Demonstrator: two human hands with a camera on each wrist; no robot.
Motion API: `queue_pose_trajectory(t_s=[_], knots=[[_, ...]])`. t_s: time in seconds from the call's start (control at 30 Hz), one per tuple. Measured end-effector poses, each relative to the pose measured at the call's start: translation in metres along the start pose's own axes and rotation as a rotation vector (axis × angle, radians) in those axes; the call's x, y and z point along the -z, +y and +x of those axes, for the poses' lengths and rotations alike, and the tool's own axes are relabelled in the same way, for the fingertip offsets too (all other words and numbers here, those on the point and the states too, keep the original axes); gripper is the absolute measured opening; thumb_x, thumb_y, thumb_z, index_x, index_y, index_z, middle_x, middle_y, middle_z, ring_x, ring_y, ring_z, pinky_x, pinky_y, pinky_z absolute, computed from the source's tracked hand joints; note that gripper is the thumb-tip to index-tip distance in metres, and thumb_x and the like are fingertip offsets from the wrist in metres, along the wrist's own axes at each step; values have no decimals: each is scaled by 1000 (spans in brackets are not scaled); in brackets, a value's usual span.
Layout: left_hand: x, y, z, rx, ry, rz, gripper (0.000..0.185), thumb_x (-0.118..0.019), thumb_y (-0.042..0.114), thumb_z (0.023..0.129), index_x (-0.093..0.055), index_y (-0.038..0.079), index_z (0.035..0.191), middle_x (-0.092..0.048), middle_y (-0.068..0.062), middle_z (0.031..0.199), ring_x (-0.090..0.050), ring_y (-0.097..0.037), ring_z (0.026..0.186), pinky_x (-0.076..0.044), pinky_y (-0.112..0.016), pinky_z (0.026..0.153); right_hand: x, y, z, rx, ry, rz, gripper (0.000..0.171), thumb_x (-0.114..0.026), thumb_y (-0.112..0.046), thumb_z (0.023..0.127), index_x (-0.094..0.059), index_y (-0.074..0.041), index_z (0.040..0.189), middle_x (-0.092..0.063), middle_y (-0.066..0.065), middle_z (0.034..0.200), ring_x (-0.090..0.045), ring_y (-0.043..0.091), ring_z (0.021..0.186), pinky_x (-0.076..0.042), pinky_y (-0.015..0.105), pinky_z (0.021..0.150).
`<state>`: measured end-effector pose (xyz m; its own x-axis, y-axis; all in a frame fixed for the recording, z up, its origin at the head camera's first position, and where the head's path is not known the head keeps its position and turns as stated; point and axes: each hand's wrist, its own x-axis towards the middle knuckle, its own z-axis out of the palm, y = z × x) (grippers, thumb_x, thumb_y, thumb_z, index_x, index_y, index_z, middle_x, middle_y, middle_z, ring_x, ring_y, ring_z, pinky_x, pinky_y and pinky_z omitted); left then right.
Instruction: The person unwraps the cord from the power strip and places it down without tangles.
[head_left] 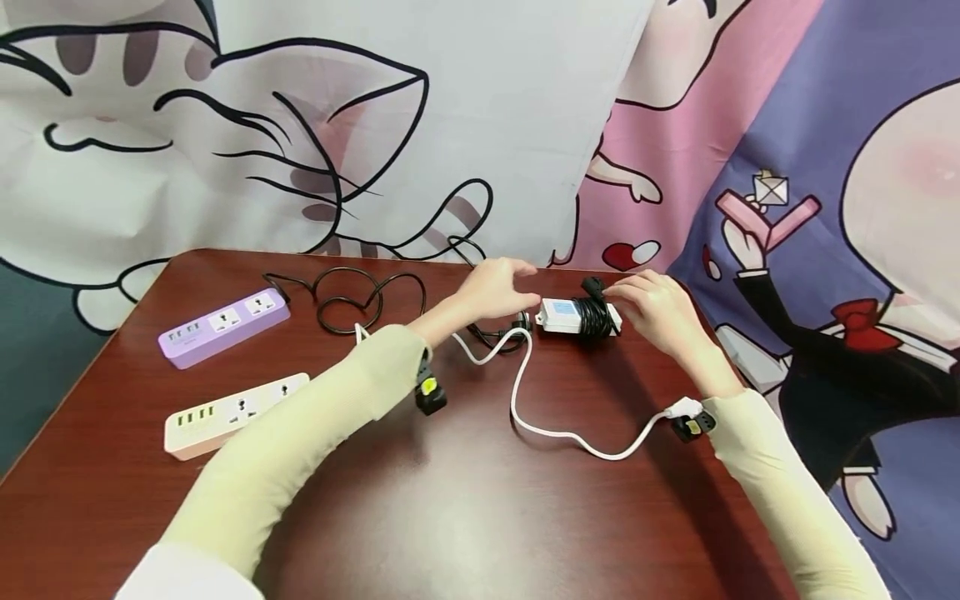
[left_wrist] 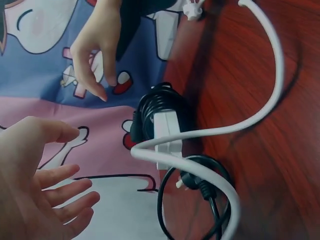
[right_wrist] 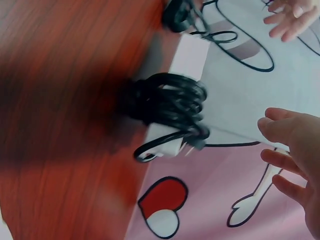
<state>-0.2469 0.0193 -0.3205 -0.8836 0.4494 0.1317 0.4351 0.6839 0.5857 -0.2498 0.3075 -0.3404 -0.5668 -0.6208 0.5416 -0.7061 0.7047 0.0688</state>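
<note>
A white power strip [head_left: 558, 310] lies near the table's back edge, a black cord [right_wrist: 170, 100] wound in a thick bundle around one end. To its left, my left hand [head_left: 495, 290] hovers with thumb and fingers spread, holding nothing. My right hand [head_left: 656, 308] is just right of the bundle, its fingers loosely bent. In the left wrist view the right hand [left_wrist: 97, 47] stays apart from the strip, and nothing is in its grasp. A black plug [left_wrist: 192, 180] with its own cord rests beside the strip's left end.
A purple power strip [head_left: 197, 335] with a looping black cord [head_left: 352, 302] lies at the back left. Nearer sits a cream power strip [head_left: 225, 417], partly behind the left sleeve. A white cable [head_left: 555, 432] runs across the table between the wrists. A printed cloth [head_left: 525, 125] hangs behind the table.
</note>
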Motion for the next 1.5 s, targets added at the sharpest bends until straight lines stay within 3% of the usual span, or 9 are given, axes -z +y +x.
queue_pose_trajectory(t_s=[0.23, 0.53, 0.73, 0.87, 1.0, 1.27, 1.5], knots=[[-22, 14, 34, 32, -119, 60, 55, -64, 33, 88, -52, 12, 137, -56, -4, 139, -52, -18, 128, -43, -32, 101, -9, 15, -9, 97, -77, -49, 23, -71, 4, 74, -73, -6, 94, -72, 8, 92, -63, 29, 92, -47, 44, 78], [-50, 19, 56, 93, -210, 149, 62, -65, 37, 85, -50, 11, 139, -54, -4, 140, -56, -20, 122, -48, -32, 94, -17, 22, -13, 252, -109, -124, 21, -65, 5, 76, -72, -5, 94, -70, 8, 95, -61, 29, 93, -47, 43, 81], [-64, 17, 63, 106, -267, 182, 58, -67, 34, 84, -53, 7, 133, -57, -6, 134, -58, -19, 113, -50, -30, 83, -22, 24, -18, 285, -120, -129, 24, -62, 7, 77, -72, -4, 95, -69, 10, 100, -60, 29, 95, -47, 44, 82], [-72, 15, 66, 88, -300, 215, 65, -68, 34, 83, -48, 6, 139, -53, -7, 139, -54, -19, 121, -47, -31, 94, -24, 26, -18, 300, -139, -134, 29, -62, 10, 73, -73, -5, 95, -69, 10, 99, -60, 29, 94, -47, 43, 81], [-80, 12, 69, 55, -330, 283, 69, -67, 35, 85, -43, 7, 143, -51, -7, 143, -47, -20, 131, -42, -32, 103, -26, 28, -19, 301, -144, -129, 21, -65, 3, 77, -73, -7, 95, -69, 10, 99, -60, 29, 94, -46, 43, 81], [-89, 12, 68, 85, -339, 375, 36, -66, 35, 89, -60, 12, 116, -58, -4, 126, -49, -23, 122, -47, -35, 92, -28, 28, -19, 301, -126, -139, 16, -70, -6, 79, -73, -6, 94, -69, 8, 98, -59, 27, 94, -47, 42, 79], [-91, 14, 67, 100, -332, 349, 34, -70, 33, 87, -61, 11, 110, -58, -6, 120, -56, -21, 108, -46, -29, 84, -29, 30, -22, 303, -117, -129, 17, -62, 0, 80, -71, -5, 92, -70, 8, 97, -60, 27, 92, -46, 40, 76]])
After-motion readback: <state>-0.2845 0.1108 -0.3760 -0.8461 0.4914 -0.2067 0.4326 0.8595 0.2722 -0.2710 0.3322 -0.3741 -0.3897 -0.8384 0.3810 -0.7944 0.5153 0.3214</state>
